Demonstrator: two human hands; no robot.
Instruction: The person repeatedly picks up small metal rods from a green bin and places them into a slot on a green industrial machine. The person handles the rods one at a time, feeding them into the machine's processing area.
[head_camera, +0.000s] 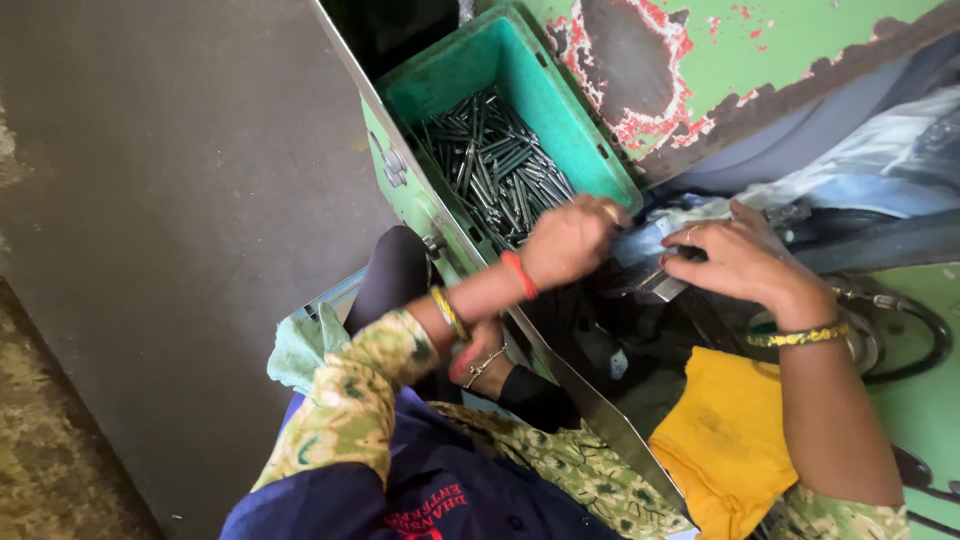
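One green crate (590, 135) holds many metal pins (495, 165), too many to count. The left hand (572, 240) is curled shut beside them, its contents hidden. The right hand (735, 262) rests half-open on one dark machine part (650, 285).

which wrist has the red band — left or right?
The left hand, by the green crate of metal pins. Its wrist carries a red band; the right hand wears only a gold-and-green bangle.

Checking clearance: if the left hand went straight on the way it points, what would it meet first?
Probably the right hand: the left hand points toward it across a narrow gap, though depth is unclear.
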